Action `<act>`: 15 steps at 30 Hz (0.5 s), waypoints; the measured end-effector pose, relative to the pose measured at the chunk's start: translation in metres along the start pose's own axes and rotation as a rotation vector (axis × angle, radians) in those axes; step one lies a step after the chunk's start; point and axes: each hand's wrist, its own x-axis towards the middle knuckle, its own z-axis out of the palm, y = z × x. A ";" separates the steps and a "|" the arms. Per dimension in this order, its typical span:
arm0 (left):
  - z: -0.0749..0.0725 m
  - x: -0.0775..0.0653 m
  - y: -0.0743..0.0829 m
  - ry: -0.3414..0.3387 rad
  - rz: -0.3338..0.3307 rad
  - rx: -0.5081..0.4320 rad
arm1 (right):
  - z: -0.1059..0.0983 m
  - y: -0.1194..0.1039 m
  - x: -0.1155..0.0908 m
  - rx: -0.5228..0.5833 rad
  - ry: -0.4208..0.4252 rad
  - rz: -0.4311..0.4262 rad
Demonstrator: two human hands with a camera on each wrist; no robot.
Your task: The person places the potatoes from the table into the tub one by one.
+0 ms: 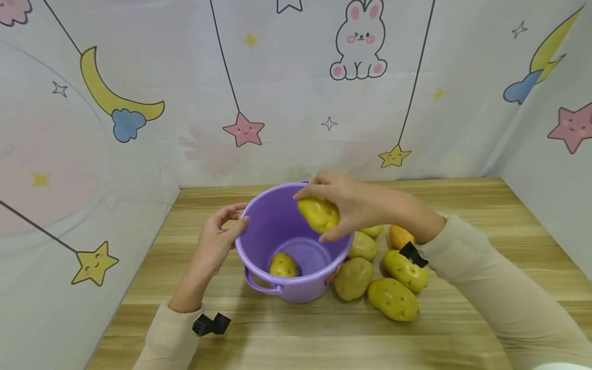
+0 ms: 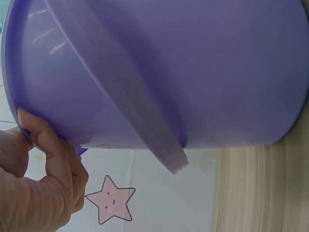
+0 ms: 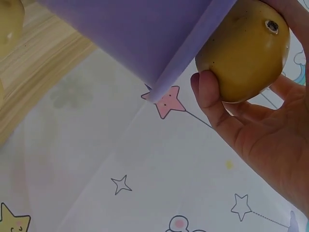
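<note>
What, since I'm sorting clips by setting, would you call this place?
Possibly a small recording booth, though that's a guess: cartoon-printed sheeting stands behind and on both sides of a wood-grain tabletop, and a black device sits by each cuff.

Bucket (image 1: pixel 273 221) has room inside; potatoes (image 1: pixel 353 278) crowd its right.

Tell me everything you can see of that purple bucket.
The purple bucket is round, smooth and plastic-looking, with a rim, a matching handle folded down its side and a small reddish marking on its wall. It stands mouth upward on the wood-grained tabletop. The left hand grips its rim; one yellow potato lies inside, and the right hand holds a second potato at its mouth.
</note>
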 end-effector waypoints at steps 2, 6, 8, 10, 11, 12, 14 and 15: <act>0.000 0.000 0.000 0.001 -0.003 0.002 | 0.002 0.001 0.000 -0.008 -0.005 0.000; 0.000 0.000 0.000 0.001 -0.010 0.005 | 0.006 0.002 0.001 -0.021 -0.008 0.000; 0.000 0.000 0.000 0.002 -0.012 0.006 | 0.007 0.003 0.001 -0.024 -0.002 -0.006; 0.000 0.000 0.001 0.002 -0.012 0.004 | 0.009 0.004 0.001 -0.028 0.007 -0.018; 0.000 0.000 0.001 0.002 -0.012 0.004 | 0.009 0.005 0.002 -0.032 0.014 -0.024; 0.000 0.000 0.001 0.003 -0.011 0.003 | 0.010 0.006 0.002 -0.039 0.021 -0.030; 0.000 0.000 0.001 0.004 -0.010 0.003 | 0.011 0.007 0.003 -0.054 0.030 -0.035; 0.001 0.000 0.002 0.004 -0.010 0.003 | 0.011 0.007 0.003 -0.062 0.033 -0.036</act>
